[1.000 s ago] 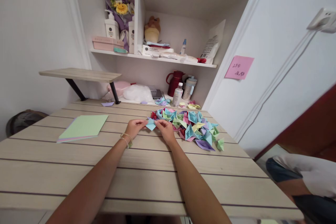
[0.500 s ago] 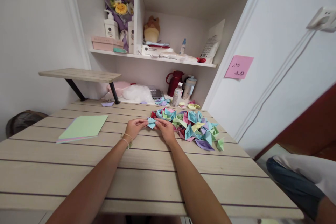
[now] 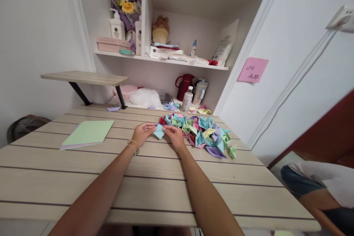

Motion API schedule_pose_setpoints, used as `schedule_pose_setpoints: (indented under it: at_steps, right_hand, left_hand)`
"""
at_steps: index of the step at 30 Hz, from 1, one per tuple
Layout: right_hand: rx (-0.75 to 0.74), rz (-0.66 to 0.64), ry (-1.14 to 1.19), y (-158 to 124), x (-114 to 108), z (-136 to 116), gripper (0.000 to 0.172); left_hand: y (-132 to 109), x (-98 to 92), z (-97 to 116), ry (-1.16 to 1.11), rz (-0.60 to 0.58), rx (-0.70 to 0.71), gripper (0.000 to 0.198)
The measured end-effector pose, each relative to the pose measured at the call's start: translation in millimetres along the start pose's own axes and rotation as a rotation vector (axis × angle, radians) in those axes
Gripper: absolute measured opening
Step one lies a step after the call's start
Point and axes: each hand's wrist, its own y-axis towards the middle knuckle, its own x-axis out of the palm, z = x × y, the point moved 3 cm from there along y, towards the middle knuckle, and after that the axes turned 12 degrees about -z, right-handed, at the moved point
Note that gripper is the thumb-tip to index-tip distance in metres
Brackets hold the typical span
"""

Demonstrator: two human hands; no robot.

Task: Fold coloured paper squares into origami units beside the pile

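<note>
Between my hands is a small folded piece of light blue paper [image 3: 159,132], its lower corner pointing toward me. My left hand [image 3: 143,133] pinches its left side with thumb and fingers. On the opposite side, my right hand [image 3: 175,135] grips the paper's right edge the same way. Just beyond and to the right of my right hand lies a heap of folded paper boats [image 3: 203,132] in blue, green, pink, purple and yellow. A stack of square paper sheets [image 3: 87,134], green on top, rests on the table to the left.
A small raised wooden shelf [image 3: 84,77] stands at the table's back left. Along the back are a clear bottle [image 3: 187,99], a red jug [image 3: 184,87] and a plastic bag [image 3: 145,97]. Another person's leg [image 3: 301,182] shows beyond the right edge.
The blue paper now shows a larger flat diamond face between my fingers. My hands have stayed in nearly the same place. The person at the right has shifted, showing more of an arm.
</note>
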Motion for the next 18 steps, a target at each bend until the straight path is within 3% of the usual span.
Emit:
schedule_pose_setpoints:
  at_steps: [10, 18]
  right_hand:
    - [0.032, 0.003, -0.037, -1.2, -2.0, 1.2, 0.031]
    - [0.026, -0.089, -0.053, -1.5, 3.2, 2.7, 0.029]
  left_hand:
    - [0.8, 2.6, -6.4, -0.106, -0.102, -0.151, 0.038]
    - [0.0, 4.8, -8.9, -0.008, -0.144, -0.170, 0.029]
